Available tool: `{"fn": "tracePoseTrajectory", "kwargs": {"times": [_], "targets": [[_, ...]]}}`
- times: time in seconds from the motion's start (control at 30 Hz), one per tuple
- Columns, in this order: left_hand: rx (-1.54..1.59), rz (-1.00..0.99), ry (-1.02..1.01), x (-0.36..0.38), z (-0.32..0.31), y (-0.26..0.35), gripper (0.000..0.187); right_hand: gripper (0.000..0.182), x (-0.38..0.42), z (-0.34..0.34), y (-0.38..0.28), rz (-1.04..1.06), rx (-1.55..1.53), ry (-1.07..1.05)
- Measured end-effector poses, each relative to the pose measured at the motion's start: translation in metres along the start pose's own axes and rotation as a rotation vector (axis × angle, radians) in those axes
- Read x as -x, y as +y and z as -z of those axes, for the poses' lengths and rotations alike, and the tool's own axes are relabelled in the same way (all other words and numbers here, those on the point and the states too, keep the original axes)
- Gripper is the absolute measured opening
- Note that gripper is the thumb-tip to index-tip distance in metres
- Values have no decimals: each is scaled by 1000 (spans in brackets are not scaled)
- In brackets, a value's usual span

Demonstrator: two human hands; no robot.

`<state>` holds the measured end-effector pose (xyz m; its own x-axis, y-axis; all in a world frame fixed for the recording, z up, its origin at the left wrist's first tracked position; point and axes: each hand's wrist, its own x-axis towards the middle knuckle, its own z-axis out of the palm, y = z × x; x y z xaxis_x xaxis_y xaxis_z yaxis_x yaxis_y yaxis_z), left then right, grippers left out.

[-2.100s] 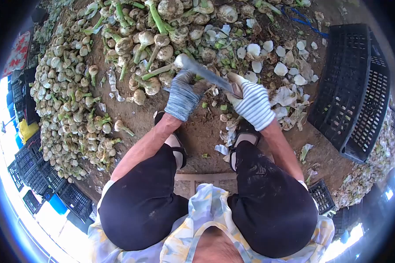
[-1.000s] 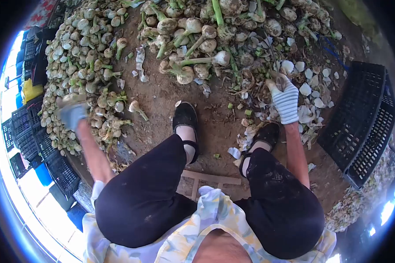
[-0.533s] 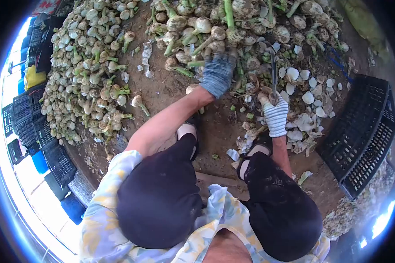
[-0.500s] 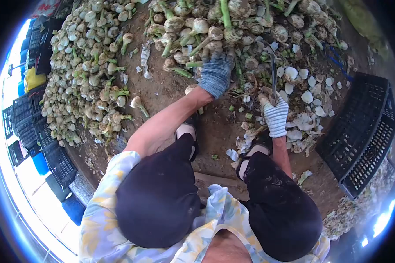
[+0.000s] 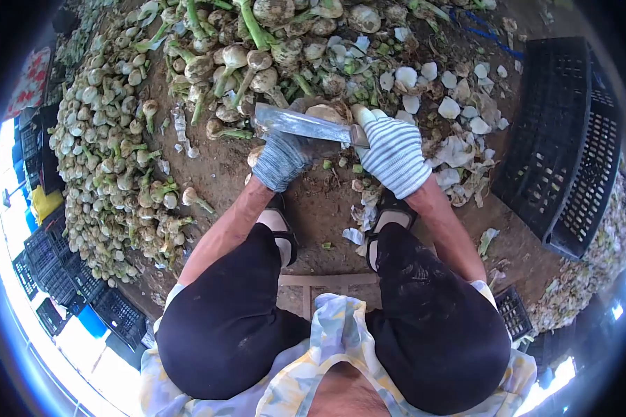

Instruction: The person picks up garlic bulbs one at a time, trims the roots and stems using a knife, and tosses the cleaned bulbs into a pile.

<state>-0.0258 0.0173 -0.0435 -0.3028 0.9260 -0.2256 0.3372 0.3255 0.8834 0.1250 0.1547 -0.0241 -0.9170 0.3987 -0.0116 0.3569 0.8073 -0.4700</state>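
Observation:
My right hand, in a striped white glove, is closed around the handle of a knife. Its broad blade points left, across and in front of my left hand. That hand wears a grey-blue glove, and its fingers are smeared by motion and partly behind the blade. A dirty garlic bulb shows just above the blade, at the fingertips of my left hand. Beyond both hands lies a heap of untrimmed garlic with green stalks. Cut stalk pieces lie on the soil below the blade.
A large pile of garlic bulbs spreads along the left. At right stand black plastic crates, with pale peelings between them and my right hand. A blue cord lies at the far right. My feet are just below my hands.
My left hand has drawn back from the heap, with a garlic bulb at its fingers. My right hand has come left and turned the knife from upright to across my left hand. The view has shifted.

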Motion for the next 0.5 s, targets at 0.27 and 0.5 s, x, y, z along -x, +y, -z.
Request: {"fn": "tracePoseTrajectory", "kwargs": {"times": [0.27, 0.5], "targets": [[421, 191, 88, 9, -6, -43, 28, 24, 5, -7, -9, -9, -89, -56], [-423, -101, 279, 18, -19, -69, 26, 22, -3, -5, -12, 35, 0, -76]]}}
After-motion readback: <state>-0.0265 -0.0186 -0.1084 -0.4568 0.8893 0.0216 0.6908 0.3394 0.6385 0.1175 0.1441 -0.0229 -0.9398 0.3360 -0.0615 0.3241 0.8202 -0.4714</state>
